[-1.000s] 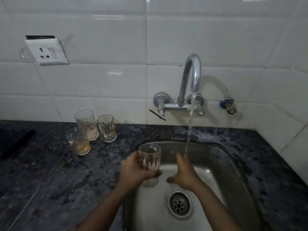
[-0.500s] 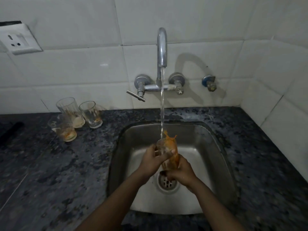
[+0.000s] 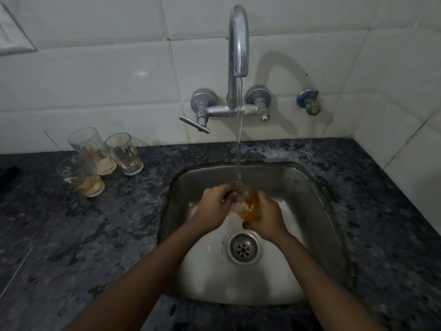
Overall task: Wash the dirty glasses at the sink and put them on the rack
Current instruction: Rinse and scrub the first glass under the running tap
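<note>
Currently, head view: rinsing step is running. Both hands are holding one dirty glass (image 3: 247, 204) under the tap (image 3: 238, 44) stream, over the sink (image 3: 317, 211). Left hand (image 3: 214, 206) fingers are curling round its rim end; right hand (image 3: 266, 217) fingers are wrapping its base. Next probably calls for rubbing off orange residue. Three dirty glasses (image 3: 100, 161) are waiting on the worktop (image 3: 95, 235). No rack is showing.

A home kitchen: steel sink (image 3: 317, 211), wall tap (image 3: 236, 44), granite counter (image 3: 71, 235), white tiles (image 3: 95, 80).
</note>
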{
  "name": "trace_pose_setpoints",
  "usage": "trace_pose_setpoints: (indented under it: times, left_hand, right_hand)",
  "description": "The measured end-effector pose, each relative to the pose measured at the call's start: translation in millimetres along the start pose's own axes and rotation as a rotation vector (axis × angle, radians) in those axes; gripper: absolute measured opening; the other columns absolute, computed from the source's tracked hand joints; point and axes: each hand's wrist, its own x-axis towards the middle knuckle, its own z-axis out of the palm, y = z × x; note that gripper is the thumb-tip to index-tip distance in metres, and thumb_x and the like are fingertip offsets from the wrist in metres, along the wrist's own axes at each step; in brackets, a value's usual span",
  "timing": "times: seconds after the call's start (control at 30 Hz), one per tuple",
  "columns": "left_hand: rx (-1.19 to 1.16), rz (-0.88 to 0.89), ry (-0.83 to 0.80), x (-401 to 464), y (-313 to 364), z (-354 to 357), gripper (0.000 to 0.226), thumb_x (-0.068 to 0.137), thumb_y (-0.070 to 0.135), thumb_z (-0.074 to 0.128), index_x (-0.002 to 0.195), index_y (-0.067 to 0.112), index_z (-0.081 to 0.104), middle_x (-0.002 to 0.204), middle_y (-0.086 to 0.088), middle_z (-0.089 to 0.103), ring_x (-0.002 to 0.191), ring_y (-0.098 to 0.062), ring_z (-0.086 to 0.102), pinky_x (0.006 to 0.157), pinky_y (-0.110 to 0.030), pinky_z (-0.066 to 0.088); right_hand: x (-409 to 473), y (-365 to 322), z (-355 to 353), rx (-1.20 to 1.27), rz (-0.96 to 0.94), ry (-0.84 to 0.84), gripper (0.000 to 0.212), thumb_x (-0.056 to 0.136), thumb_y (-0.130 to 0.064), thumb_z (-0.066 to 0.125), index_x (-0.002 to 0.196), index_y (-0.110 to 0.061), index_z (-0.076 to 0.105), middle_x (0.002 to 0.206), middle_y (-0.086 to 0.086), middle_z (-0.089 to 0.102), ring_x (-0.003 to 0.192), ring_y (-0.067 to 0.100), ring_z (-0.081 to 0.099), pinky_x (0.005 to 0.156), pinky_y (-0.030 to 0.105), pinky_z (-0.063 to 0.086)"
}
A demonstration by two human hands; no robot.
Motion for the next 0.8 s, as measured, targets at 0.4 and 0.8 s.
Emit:
trace_pose_setpoints:
  times: [0.4, 0.8]
  left_hand:
    - [-0.504, -0.345, -0.486, 69, 2, -6, 0.024, 0.083, 0.001, 0.060, 0.104, -0.011, 0.062, 0.110, -0.029, 0.063, 0.102, -0.037, 0.063, 0.100, -0.048, 0.047]
    - [0.583, 0.163, -0.833, 70, 10, 4, 0.039, 0.093, 0.004, 0.040, 0.132, 0.003, 0.042, 0.137, -0.015, 0.042, 0.127, -0.028, 0.041, 0.107, -0.031, 0.030]
  right_hand:
    - [48, 1, -8, -0.192, -0.229, 0.199, 0.052, 0.064, 0.001, 0.066, 0.113, -0.007, 0.053, 0.112, 0.016, 0.059, 0.105, 0.034, 0.054, 0.084, 0.037, 0.046]
    - [70, 4, -9, -0.264, -0.514, 0.104, 0.075, 0.051, -0.003, 0.084, 0.120, 0.001, 0.053, 0.118, 0.025, 0.059, 0.113, 0.042, 0.055, 0.093, 0.049, 0.049]
